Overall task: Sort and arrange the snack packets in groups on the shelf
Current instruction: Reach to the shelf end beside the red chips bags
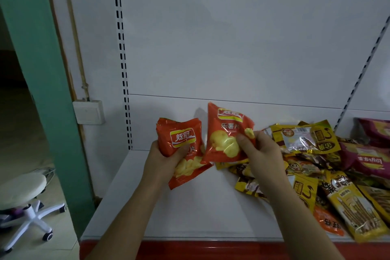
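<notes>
Smooth white shelf (190,207). Left hand (166,159) grips glossy orange packets (183,143); right hand (261,150) pinches another crinkled orange packet (223,133).

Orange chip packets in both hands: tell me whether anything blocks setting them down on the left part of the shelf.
Nothing visible does. The left hand and right hand each hold orange chip packets above the bare white shelf. The pile of yellow and purple packets lies to the right, clear of that area.
</notes>
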### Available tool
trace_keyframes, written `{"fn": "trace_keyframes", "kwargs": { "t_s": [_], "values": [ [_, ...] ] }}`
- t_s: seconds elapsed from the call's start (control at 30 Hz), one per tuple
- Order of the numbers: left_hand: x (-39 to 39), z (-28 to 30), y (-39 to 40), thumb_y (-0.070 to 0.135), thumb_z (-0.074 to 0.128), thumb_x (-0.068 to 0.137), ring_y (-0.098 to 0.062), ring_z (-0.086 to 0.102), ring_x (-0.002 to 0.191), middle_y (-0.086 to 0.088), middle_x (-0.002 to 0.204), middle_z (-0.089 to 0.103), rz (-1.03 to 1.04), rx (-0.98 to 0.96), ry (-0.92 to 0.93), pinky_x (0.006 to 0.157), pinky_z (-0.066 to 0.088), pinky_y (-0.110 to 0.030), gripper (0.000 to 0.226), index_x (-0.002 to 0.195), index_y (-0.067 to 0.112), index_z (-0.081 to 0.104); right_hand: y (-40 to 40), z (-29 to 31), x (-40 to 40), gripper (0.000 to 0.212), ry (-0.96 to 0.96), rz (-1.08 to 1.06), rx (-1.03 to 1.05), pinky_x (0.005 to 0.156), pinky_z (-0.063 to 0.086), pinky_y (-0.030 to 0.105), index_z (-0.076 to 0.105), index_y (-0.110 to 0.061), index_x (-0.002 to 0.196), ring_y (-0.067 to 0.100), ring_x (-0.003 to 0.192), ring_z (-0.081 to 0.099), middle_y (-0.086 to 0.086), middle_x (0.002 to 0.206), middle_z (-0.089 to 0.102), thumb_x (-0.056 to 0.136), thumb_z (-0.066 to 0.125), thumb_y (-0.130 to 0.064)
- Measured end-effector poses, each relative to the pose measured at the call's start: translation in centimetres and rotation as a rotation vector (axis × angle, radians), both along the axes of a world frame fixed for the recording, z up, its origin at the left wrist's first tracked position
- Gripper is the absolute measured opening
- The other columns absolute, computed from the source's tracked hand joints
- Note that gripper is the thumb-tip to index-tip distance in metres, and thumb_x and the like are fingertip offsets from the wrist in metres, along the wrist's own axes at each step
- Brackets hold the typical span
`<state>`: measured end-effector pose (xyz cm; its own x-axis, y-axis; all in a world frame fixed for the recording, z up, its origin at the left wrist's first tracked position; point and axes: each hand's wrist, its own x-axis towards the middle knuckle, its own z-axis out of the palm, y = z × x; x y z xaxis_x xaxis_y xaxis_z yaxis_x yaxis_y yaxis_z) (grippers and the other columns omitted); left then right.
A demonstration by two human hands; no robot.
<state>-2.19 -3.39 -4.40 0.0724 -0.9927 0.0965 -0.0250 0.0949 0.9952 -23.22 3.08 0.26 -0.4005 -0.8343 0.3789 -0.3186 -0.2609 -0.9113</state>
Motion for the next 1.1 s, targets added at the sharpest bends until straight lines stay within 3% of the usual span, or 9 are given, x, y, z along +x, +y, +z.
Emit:
{"fn": "trace_keyframes", "kwargs": {
  "t_s": [0.13, 0.27, 0.37, 0.43, 0.53, 0.7, 0.87, 1.03, 1.1],
  "values": [
    [-1.6, 0.6, 0.5, 0.083, 0.072, 0.061, -0.016, 0.074, 0.1, 0.008, 0.117, 0.074, -0.061, -0.031, 0.024, 0.089, 0.061, -0.042, 0.086, 0.129, 0.033, 0.058, 0.5, -1.0, 1.1, 0.013, 0.121, 0.086, 0.049, 0.073, 0.061, 0.036, 0.063, -0.023, 0.101, 0.009, 0.083, 0.071, -0.004, 0.092, 0.073, 0.093, 0.068, -0.032],
    [-3.1, 1.0, 1.2, 0.105, 0.052, 0.047, -0.021, 0.075, 0.104, 0.009, 0.121, 0.073, -0.184, -0.025, 0.058, 0.092, 0.061, -0.052, 0.111, 0.135, 0.038, 0.054, 1.5, -1.8, 0.0, 0.048, -0.014, 0.109, 0.054, 0.078, 0.062, 0.031, 0.045, -0.032, 0.128, 0.008, 0.104, 0.068, -0.012, 0.118, 0.065, 0.089, 0.073, -0.026],
    [-5.2, 2.1, 2.2, 0.099, 0.064, 0.048, -0.017, 0.074, 0.107, 0.011, 0.126, 0.071, -0.306, -0.063, 0.039, 0.092, 0.062, -0.047, 0.111, 0.14, 0.04, 0.047, 2.9, -2.1, -1.4, 0.08, 0.055, 0.179, 0.013, 0.082, 0.061, 0.033, 0.019, -0.05, 0.151, 0.007, 0.113, 0.065, -0.016, 0.132, 0.057, 0.093, 0.069, -0.025],
    [-7.0, 2.7, 2.8, 0.087, 0.074, 0.052, -0.012, 0.073, 0.105, 0.013, 0.126, 0.069, -0.357, -0.074, 0.059, 0.091, 0.062, -0.042, 0.107, 0.142, 0.037, 0.043, 4.1, -2.1, -2.5, 0.079, 0.128, 0.154, 0.0, 0.084, 0.06, 0.033, 0.015, -0.05, 0.154, 0.003, 0.113, 0.064, -0.021, 0.134, 0.055, 0.096, 0.064, -0.026],
    [-10.1, 3.2, 3.8, 0.079, 0.081, 0.056, -0.014, 0.074, 0.105, 0.012, 0.126, 0.071, -0.456, -0.066, 0.096, 0.091, 0.062, -0.045, 0.103, 0.142, 0.036, 0.044, 6.4, -1.6, -4.8, 0.075, 0.081, 0.102, -0.009, 0.085, 0.06, 0.031, 0.017, -0.051, 0.154, -0.002, 0.108, 0.065, -0.037, 0.118, 0.059, 0.098, 0.062, -0.03],
    [-16.9, 4.1, 7.0, 0.068, 0.081, 0.059, -0.013, 0.075, 0.103, 0.012, 0.119, 0.074, -0.624, -0.05, 0.148, 0.091, 0.061, -0.042, 0.086, 0.134, 0.041, 0.051, 11.4, -0.5, -9.8, 0.061, -0.077, 0.017, -0.029, 0.088, 0.059, 0.033, 0.023, -0.064, 0.145, 0.0, 0.11, 0.065, -0.031, 0.127, 0.054, 0.095, 0.054, -0.051],
    [-26.0, 4.7, 11.8, 0.046, 0.074, 0.086, -0.017, 0.077, 0.099, 0.007, 0.116, 0.076, -0.819, 0.019, 0.17, 0.087, 0.063, -0.041, 0.051, 0.132, 0.041, 0.055, 17.5, -0.3, -17.0, 0.067, -0.1, -0.115, -0.093, 0.089, 0.059, 0.038, 0.021, -0.066, 0.144, 0.005, 0.111, 0.066, -0.027, 0.128, 0.054, 0.092, 0.058, -0.048],
    [-37.5, 4.5, 18.1, 0.053, 0.079, 0.081, -0.021, 0.076, 0.103, 0.006, 0.121, 0.075, -0.911, 0.023, 0.185, 0.095, 0.059, -0.049, 0.062, 0.137, 0.045, 0.053, 24.8, -0.3, -26.2, 0.077, -0.127, -0.26, -0.108, 0.096, 0.056, 0.043, 0.012, -0.067, 0.145, 0.01, 0.117, 0.063, -0.02, 0.138, 0.052, 0.09, 0.063, -0.052],
    [-42.1, 4.6, 21.3, 0.057, 0.077, 0.082, -0.02, 0.075, 0.105, 0.006, 0.124, 0.073, -0.959, -0.014, 0.199, 0.094, 0.06, -0.047, 0.062, 0.137, 0.044, 0.052, 28.0, -0.3, -30.1, 0.083, -0.164, -0.338, -0.131, 0.094, 0.057, 0.04, 0.009, -0.06, 0.149, 0.005, 0.111, 0.065, -0.028, 0.126, 0.055, 0.089, 0.064, -0.049]
  ]
}}
